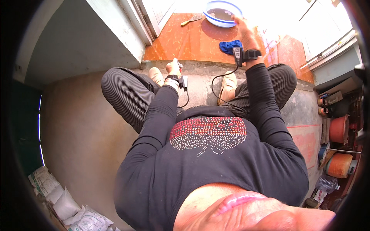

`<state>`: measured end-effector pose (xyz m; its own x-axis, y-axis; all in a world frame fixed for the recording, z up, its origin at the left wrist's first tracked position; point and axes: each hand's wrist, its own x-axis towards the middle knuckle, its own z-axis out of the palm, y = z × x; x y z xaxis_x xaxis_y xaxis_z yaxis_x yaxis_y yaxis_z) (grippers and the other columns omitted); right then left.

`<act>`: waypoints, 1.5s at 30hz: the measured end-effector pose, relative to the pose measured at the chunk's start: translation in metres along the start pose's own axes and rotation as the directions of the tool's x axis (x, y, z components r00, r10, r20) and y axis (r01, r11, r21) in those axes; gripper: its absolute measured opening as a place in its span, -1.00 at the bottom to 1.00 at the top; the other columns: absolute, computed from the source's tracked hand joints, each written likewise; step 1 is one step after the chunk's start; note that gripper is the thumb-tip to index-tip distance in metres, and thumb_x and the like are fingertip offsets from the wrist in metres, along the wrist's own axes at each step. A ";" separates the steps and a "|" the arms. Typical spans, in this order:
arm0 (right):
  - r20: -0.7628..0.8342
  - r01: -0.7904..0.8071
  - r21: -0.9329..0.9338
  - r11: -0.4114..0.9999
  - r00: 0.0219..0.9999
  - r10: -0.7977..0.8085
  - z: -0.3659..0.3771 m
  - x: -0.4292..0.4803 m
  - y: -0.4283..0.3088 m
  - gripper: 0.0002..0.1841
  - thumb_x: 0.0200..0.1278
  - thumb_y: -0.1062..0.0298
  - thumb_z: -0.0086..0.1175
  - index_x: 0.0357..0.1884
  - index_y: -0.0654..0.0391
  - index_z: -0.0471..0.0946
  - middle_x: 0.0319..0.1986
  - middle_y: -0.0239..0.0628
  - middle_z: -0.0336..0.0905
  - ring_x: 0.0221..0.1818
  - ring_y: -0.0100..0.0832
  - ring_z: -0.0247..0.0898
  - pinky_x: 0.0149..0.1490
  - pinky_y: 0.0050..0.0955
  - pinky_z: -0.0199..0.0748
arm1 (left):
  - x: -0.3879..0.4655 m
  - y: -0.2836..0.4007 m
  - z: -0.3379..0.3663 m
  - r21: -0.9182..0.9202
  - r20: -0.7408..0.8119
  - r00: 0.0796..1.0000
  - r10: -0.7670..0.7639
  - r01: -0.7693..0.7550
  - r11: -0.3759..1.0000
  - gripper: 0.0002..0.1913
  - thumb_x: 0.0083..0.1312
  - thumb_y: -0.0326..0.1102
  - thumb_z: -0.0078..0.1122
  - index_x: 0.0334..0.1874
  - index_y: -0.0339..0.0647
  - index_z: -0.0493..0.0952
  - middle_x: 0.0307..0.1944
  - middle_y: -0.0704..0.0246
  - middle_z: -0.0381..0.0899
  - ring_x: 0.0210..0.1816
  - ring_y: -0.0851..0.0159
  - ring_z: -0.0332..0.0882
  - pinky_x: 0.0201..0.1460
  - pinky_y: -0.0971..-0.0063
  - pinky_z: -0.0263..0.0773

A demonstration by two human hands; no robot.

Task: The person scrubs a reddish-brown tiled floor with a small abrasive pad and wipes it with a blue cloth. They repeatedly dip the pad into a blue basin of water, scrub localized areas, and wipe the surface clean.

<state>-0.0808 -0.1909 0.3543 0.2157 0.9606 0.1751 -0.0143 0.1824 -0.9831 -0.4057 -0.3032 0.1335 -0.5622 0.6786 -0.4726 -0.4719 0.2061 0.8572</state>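
Observation:
My left hand [173, 68] is closed around a small silvery object with a bit of red [180, 65], too small to name, in front of my left foot. Farther forward on the right, my right hand [249, 36] is raised beside the rim of a white and blue plastic basin [221, 23] holding dark water. Glare washes out its fingers, so whether they grip anything cannot be told. A crumpled blue cloth [229, 47] lies on the orange marbled floor just left of my right wrist. Left of the basin lies a scraper with a yellow handle [185, 22].
A doorway with white door panels [158, 13] frames the orange floor. White sacks [86, 219] lie at the lower left. Along the right wall stand a red tub [338, 130], an orange container [339, 165] and a clear plastic bottle [326, 184]. A cable hangs from each wrist device.

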 end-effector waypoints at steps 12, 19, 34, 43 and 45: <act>0.157 0.978 -0.208 -0.022 0.012 -0.988 -0.079 -0.232 -0.340 -0.74 0.45 0.40 0.39 0.08 0.28 0.69 0.19 -0.12 0.71 0.25 -0.32 0.61 0.32 -0.30 0.58 | 0.016 -0.015 0.019 -0.101 0.226 0.974 -0.004 0.027 0.994 -0.63 0.51 -0.31 0.27 -0.55 -0.08 0.46 -0.66 0.37 0.50 -0.65 0.28 0.50 -0.62 0.28 0.29; -0.023 0.777 -0.555 -0.299 -0.373 -0.927 -0.149 -0.235 -0.385 -0.73 0.47 0.41 0.37 0.11 0.28 0.69 0.18 -0.11 0.72 0.23 -0.32 0.63 0.31 -0.31 0.60 | 0.027 -0.025 0.029 -0.057 0.213 0.976 -0.042 0.056 0.997 -0.68 0.43 -0.21 0.28 -0.54 -0.05 0.51 -0.63 0.37 0.58 -0.63 0.25 0.55 -0.61 0.29 0.28; -0.093 0.683 -0.634 -0.364 -0.534 -0.841 -0.197 -0.184 -0.419 -0.71 0.52 0.46 0.34 0.19 0.29 0.67 0.18 -0.09 0.75 0.20 -0.33 0.68 0.29 -0.34 0.63 | 0.037 -0.038 0.009 -0.024 0.141 0.990 -0.019 0.022 0.999 -0.68 0.52 -0.17 0.29 -0.47 0.02 0.55 -0.57 0.45 0.59 -0.60 0.33 0.55 -0.67 0.35 0.24; -0.210 0.887 -0.301 -0.350 -0.419 -0.883 -0.121 -0.123 -0.362 -0.69 0.55 0.48 0.32 0.24 0.29 0.66 0.17 -0.07 0.77 0.18 -0.34 0.71 0.28 -0.36 0.66 | 0.057 -0.035 0.029 -0.053 0.258 0.965 -0.036 0.052 0.997 -0.71 0.62 -0.12 0.28 -0.32 -0.05 0.59 -0.49 0.41 0.64 -0.52 0.28 0.61 -0.43 0.28 0.56; -0.252 0.976 -0.127 -0.177 -0.204 -0.946 -0.085 -0.089 -0.334 -0.69 0.56 0.49 0.32 0.25 0.29 0.66 0.17 -0.07 0.78 0.18 -0.34 0.71 0.28 -0.37 0.66 | 0.059 -0.025 0.052 -0.105 0.372 0.926 -0.062 0.109 0.989 -0.72 0.67 -0.15 0.24 -0.26 -0.09 0.60 -0.45 0.39 0.67 -0.47 0.26 0.65 -0.36 0.24 0.63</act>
<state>-0.0124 -0.3546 0.6622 0.2158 -0.4217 0.8807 0.3369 0.8787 0.3383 -0.3921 -0.2319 0.0952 -0.2384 0.8780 -0.4150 -0.5986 0.2036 0.7747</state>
